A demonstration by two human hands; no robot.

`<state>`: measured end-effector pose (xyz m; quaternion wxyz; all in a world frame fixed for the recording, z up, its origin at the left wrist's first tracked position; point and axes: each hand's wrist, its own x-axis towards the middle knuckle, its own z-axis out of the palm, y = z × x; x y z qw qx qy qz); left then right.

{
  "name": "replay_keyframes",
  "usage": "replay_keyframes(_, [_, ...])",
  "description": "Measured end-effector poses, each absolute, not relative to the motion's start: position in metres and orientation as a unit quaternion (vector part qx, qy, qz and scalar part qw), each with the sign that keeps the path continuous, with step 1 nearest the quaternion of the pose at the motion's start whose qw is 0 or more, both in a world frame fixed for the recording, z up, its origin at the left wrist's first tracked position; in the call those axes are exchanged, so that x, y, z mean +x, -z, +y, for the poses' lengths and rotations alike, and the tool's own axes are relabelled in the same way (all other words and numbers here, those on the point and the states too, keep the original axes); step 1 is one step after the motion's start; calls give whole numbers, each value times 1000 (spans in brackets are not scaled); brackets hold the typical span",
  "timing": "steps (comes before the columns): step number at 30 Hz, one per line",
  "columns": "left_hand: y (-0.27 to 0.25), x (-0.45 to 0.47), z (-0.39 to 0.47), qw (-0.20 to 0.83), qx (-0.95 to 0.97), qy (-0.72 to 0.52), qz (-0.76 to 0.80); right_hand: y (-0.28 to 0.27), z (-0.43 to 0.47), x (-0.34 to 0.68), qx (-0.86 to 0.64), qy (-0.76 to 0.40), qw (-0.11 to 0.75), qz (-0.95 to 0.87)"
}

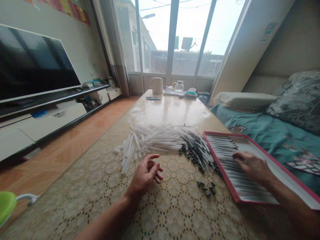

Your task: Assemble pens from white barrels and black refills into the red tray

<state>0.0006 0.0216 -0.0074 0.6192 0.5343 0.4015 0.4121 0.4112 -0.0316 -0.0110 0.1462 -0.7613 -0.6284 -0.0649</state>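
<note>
My left hand [148,170] hovers over the patterned tablecloth, its fingers loosely bent and apart with nothing in them. Just beyond it lies a pile of white plastic tubes [155,136], like pen barrels. Beside the pile is a bunch of thin dark and clear sticks [197,146], like pen refills, with small black plugs [185,150] around it. My right hand [250,165] is over a shallow red-rimmed box [233,195], fingertips closed together at the row of slim pens [222,146] lying in it. Whatever is between those fingertips is hidden.
Several loose black plugs [207,188] lie near the box's left side. At the table's far end stand a beige jug [157,86], a glass pitcher [179,87] and a tissue pack [191,93]. A teal-covered sofa [260,126] runs along the right; a green seat [7,205] is at lower left.
</note>
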Motion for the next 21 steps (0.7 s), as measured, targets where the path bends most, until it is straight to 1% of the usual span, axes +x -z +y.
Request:
replay_keyframes(3, [6,1,21,618,533,-414,404,16,-29,409,-752,90,145,-637])
replay_keyframes(5, [6,1,21,618,534,-413,404,15,-28,406,-751,126,143,-632])
replay_keyframes(8, [7,1,21,615,539,-408,405,5,-21,384,-735,154,177,-636])
replay_keyframes(11, [9,2,20,612,547,-402,407,-9,-4,338,-676,91,250,-687])
replay_keyframes(12, [9,2,20,611,548,-399,410,-13,3,318,-658,63,257,-705])
replay_keyframes(14, [9,2,19,610,549,-392,416,-17,18,280,-621,12,251,-742])
replay_keyframes(15, [9,2,19,611,549,-389,417,-17,25,263,-614,5,239,-752])
replay_keyframes(17, [8,2,19,616,550,-382,414,-14,38,235,-611,12,219,-760])
replay_keyframes(21, [8,1,18,623,547,-383,408,-4,55,209,-623,37,212,-752])
